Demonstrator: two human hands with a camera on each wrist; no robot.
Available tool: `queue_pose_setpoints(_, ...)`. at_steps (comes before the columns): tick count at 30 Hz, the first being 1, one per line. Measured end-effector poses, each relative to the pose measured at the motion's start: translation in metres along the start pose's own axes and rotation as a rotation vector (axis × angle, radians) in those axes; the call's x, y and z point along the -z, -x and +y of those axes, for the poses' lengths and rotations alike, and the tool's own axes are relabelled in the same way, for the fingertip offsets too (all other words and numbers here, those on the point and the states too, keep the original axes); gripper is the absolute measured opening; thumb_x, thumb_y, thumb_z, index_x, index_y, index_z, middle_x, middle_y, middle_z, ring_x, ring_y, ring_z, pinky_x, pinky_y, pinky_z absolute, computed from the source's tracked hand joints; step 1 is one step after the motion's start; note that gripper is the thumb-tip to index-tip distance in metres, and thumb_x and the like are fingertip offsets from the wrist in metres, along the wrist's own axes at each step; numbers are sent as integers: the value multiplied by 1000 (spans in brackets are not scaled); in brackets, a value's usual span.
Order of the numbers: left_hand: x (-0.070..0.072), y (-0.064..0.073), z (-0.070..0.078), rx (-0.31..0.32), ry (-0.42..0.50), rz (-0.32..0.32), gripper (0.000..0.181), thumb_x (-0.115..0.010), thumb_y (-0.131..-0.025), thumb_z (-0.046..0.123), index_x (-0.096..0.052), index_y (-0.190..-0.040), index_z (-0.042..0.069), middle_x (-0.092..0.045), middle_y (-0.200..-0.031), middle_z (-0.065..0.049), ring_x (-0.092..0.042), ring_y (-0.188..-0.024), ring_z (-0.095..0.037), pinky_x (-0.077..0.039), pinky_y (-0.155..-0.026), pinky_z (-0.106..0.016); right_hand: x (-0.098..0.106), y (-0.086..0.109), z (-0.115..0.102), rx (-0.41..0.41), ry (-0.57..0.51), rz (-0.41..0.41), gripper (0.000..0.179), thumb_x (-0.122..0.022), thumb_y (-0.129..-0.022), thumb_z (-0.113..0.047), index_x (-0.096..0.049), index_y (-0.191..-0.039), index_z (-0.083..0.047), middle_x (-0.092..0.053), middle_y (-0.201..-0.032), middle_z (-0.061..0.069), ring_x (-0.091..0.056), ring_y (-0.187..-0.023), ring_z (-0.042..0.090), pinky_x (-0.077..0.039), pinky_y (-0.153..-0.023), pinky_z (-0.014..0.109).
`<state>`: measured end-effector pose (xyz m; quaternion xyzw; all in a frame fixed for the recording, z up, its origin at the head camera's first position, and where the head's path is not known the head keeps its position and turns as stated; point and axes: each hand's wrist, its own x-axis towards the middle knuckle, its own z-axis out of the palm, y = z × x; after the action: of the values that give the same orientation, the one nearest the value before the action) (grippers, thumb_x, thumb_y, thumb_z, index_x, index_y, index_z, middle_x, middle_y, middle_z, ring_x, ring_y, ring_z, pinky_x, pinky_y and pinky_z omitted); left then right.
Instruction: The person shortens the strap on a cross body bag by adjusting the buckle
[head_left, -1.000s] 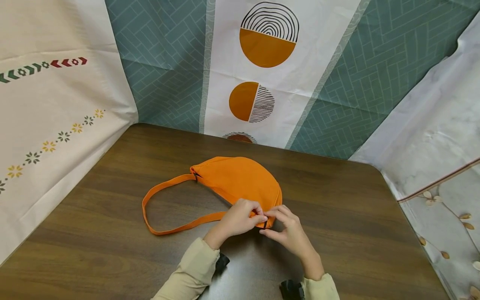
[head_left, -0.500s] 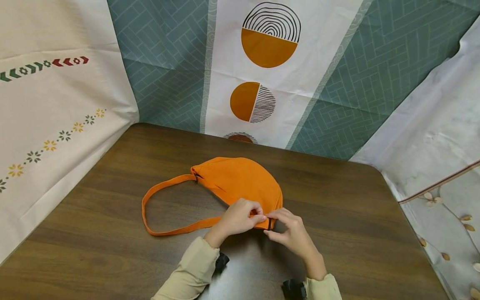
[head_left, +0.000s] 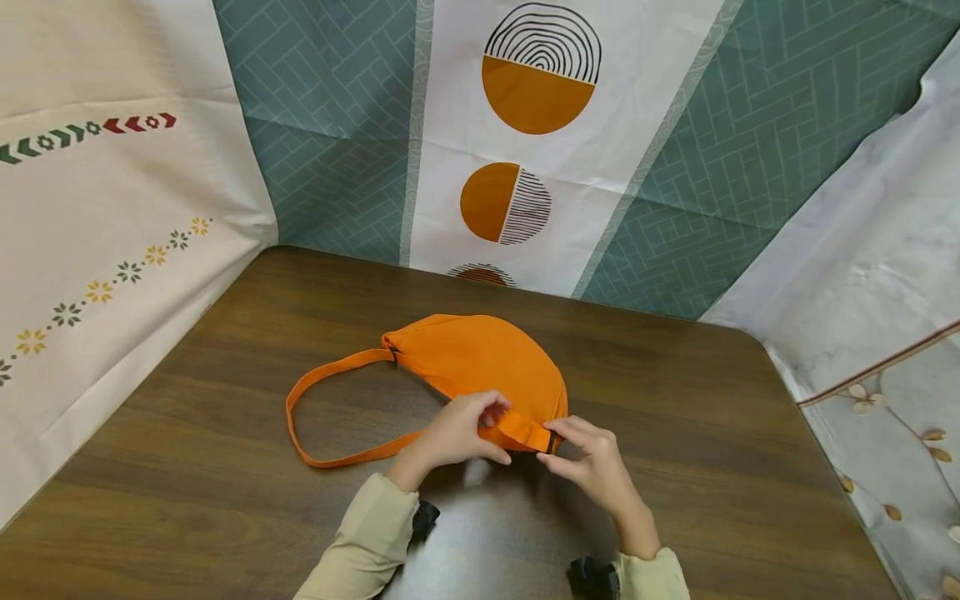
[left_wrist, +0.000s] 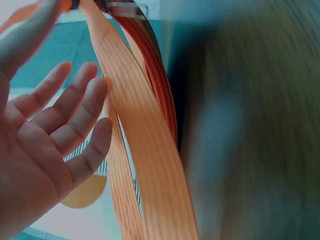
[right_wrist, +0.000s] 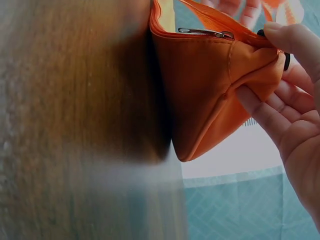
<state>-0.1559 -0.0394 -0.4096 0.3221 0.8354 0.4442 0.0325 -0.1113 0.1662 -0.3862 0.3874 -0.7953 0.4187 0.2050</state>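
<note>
An orange crescent-shaped shoulder bag [head_left: 480, 358] lies on the table, its orange strap [head_left: 300, 400] looped out to the left. My right hand [head_left: 596, 467] pinches the black strap buckle [head_left: 552, 442] at the bag's near right corner. In the right wrist view, the thumb presses at this buckle while fingers lie behind the bag's corner, near a metal zipper pull [right_wrist: 205, 33]. My left hand [head_left: 450, 433] has its thumb and fingers spread around a raised fold of strap. From the left wrist view, loosely bent fingers [left_wrist: 85, 115] are beside the strap webbing [left_wrist: 145, 130], not gripping it.
The brown wooden table [head_left: 720, 433] runs back to a hanging teal and white cloth [head_left: 337, 142]. Pale patterned cloths hang at the left [head_left: 112, 250] and right [head_left: 862, 275]. A black wrist camera [head_left: 423, 521] sits below the left cuff.
My left hand has loosened its pinch on the strap and drawn back to the left. The right hand and buckle have shifted slightly right, and a strap fold now stands up between the hands.
</note>
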Motion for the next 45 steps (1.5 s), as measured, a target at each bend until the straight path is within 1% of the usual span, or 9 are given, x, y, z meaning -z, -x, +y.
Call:
queue_pose_setpoints(4, 3, 2, -3, 4, -64, -18, 37, -80, -65, 12, -61, -95, 3, -57, -83, -2, -52, -74, -17, -43, -67, -27, 0, 1, 3, -4, -20, 24, 37, -72, -52, 22, -61, -86, 12, -61, -79, 21, -56, -66, 29, -48, -65, 20)
queue_pose_setpoints(7, 3, 1, -4, 14, -94, -13, 30, -78, -67, 12, -62, -91, 4, -59, -84, -2, -54, -77, -18, -44, -70, -29, 0, 2, 6, -6, -45, 42, 37, -71, -52, 23, -60, -86, 13, -60, -79, 22, -56, -66, 29, -47, -66, 19)
queue_pose_setpoints(16, -2, 0, -4, 34, -141, 24, 31, -79, -67, 20, -59, -88, 8, -56, -82, 1, -52, -78, -16, -36, -75, -37, -1, 3, 8, -66, -125, 75, 35, -68, -56, 26, -60, -87, 13, -60, -81, 23, -54, -68, 25, -48, -65, 21)
queue_pose_setpoints(18, -4, 0, -4, 34, -129, 30, 27, -77, -70, 17, -59, -88, 8, -54, -79, 3, -51, -74, -14, -37, -73, -35, -1, 3, 7, -85, -138, 77, 34, -68, -57, 26, -61, -87, 13, -60, -81, 23, -54, -69, 25, -48, -66, 21)
queue_pose_setpoints(24, -3, -1, -4, 11, 9, 36, 9, -64, -80, -1, -58, -86, 3, -48, -70, 3, -46, -62, -11, -42, -59, -23, 0, 4, 7, -98, -166, 77, 35, -68, -56, 26, -60, -88, 14, -59, -81, 24, -54, -70, 26, -48, -68, 21)
queue_pose_setpoints(33, 12, 2, -4, 36, 92, -19, 5, -60, -82, -3, -63, -84, 0, -58, -75, 0, -51, -65, -11, -44, -61, -21, 2, 8, 14, -77, -154, 43, 38, -69, -55, 26, -62, -90, 12, -61, -83, 21, -57, -73, 23, -49, -69, 24)
queue_pose_setpoints(37, 21, 5, -8, 40, 95, -28, 7, -60, -82, -4, -63, -82, 2, -59, -74, 1, -50, -62, -8, -44, -59, -21, 2, 15, 26, -67, -158, 19, 40, -70, -56, 25, -62, -93, 11, -62, -86, 18, -59, -78, 16, -50, -66, 29)
queue_pose_setpoints(42, 37, 12, -13, 60, 80, -13, 8, -59, -82, -5, -64, -80, 2, -58, -69, 1, -48, -60, -7, -44, -57, -23, 6, 24, 39, -64, -136, 5, 39, -72, -58, 20, -63, -95, 9, -63, -89, 15, -59, -80, 14, -49, -69, 24)
queue_pose_setpoints(45, 46, 17, -17, 85, 65, -12, 7, -60, -82, -4, -64, -81, 2, -58, -69, 1, -48, -60, -8, -44, -58, -23, 8, 26, 41, -100, -121, -12, 36, -72, -60, 17, -64, -95, 9, -63, -90, 15, -60, -80, 16, -49, -70, 23)
